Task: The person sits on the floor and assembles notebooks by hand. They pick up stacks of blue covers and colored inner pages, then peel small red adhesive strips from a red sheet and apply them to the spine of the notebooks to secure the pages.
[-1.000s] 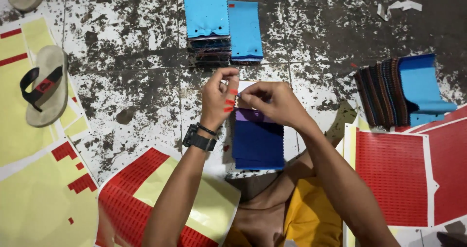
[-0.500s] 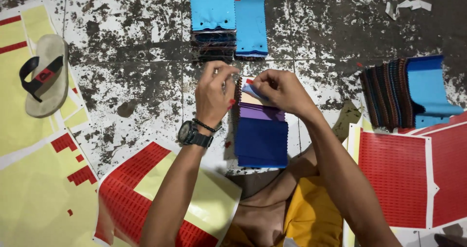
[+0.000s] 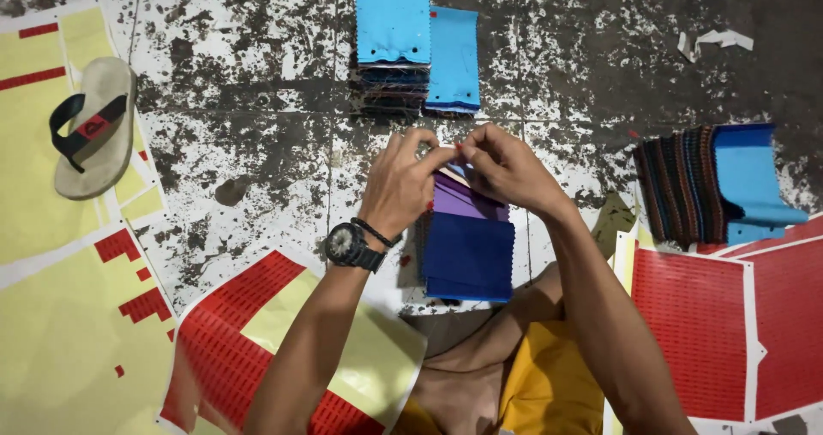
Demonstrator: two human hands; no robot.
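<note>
Two hands pinch the top of a cloth stack

In the middle of the frame, the left hand (image 3: 401, 182) and the right hand (image 3: 507, 171) meet fingertip to fingertip. Both are pinched shut on the top edge of a small cloth stack (image 3: 467, 246). The stack shows a purple piece above a dark blue one, and its bottom edge lies near the person's knee. A black watch (image 3: 350, 245) sits on the left wrist.

Just above the hands is a blue pile (image 3: 416, 45), with a thin strip of bare floor (image 3: 240, 144) between. At right, a striped pile (image 3: 716, 182) lies well apart. Red sheets (image 3: 729, 332) fill the lower right, and more yellow and red sheets cover the left. A sandal (image 3: 90, 126) rests at upper left. The widest open floor is between the sandal and the hands
</note>
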